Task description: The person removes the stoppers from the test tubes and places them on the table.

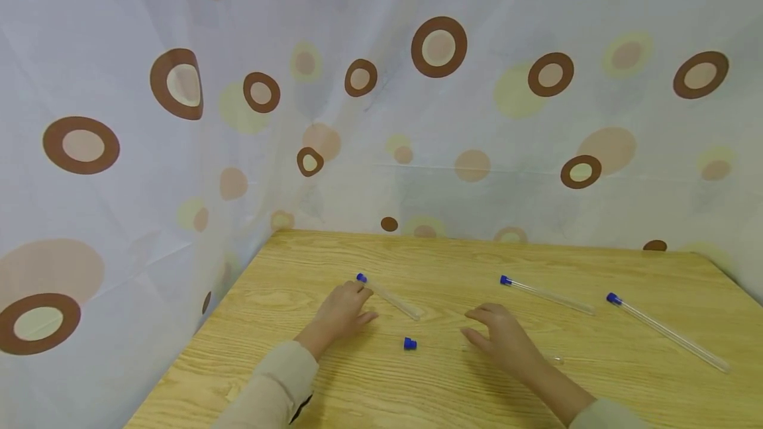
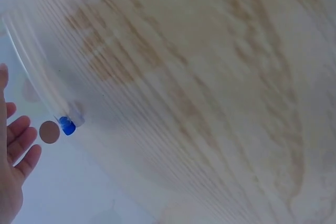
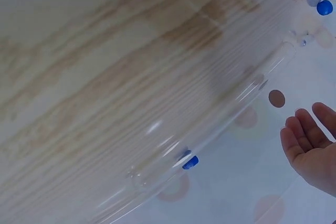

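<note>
My left hand [image 1: 342,310] hovers beside the capped end of a clear test tube [image 1: 393,300] with a blue stopper [image 1: 361,277]. Whether the fingertips touch that tube is unclear in the head view; in the left wrist view the fingers [image 2: 20,137] are loosely bent and hold nothing. Between both hands lies a loose blue stopper [image 1: 410,343]. Over an uncapped clear tube [image 3: 252,93] is my right hand [image 1: 507,339], its fingers relaxed and nothing in them. Most of this tube is hidden by the hand in the head view.
Two more capped tubes lie to the right on the wooden table [image 1: 453,263], one farther back [image 1: 548,294] and one nearer the right edge [image 1: 670,335]. A white curtain [image 1: 369,197] with brown and yellow dots hangs behind and along the left side.
</note>
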Available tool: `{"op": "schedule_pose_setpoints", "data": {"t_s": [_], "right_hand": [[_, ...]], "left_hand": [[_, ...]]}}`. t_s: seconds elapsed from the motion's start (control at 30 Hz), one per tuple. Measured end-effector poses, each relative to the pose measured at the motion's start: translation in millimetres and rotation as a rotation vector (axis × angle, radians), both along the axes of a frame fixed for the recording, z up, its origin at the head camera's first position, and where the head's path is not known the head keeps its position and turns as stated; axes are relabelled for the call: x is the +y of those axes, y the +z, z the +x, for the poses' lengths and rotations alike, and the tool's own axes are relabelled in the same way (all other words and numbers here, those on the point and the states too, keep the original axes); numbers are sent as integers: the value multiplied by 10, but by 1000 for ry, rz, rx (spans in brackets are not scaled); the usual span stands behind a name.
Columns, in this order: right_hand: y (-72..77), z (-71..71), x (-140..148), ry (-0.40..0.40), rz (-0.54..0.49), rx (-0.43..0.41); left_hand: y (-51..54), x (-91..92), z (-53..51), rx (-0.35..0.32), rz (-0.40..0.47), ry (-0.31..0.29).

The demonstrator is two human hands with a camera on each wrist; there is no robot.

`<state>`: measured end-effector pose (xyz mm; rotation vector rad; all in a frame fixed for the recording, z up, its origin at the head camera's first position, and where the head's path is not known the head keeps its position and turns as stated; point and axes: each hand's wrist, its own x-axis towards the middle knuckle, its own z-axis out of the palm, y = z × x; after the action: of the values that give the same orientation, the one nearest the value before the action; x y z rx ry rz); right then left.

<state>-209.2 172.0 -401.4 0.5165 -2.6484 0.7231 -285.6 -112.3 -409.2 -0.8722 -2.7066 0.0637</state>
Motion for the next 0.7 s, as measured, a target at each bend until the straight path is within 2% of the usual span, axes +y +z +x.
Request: {"op": "schedule_pose_setpoints", "data": {"t_s": [0.23, 0.47, 0.7], "right_hand": [[-6, -58, -125, 11, -13, -50], [-30, -133, -222, 0, -22, -79], [-35, -180, -328, -11, -51, -116]], "left_hand": [[-2, 8, -29, 22, 21, -16], [-13, 28, -55, 28, 3, -42], [-18, 35, -89, 14, -58, 24]]}}
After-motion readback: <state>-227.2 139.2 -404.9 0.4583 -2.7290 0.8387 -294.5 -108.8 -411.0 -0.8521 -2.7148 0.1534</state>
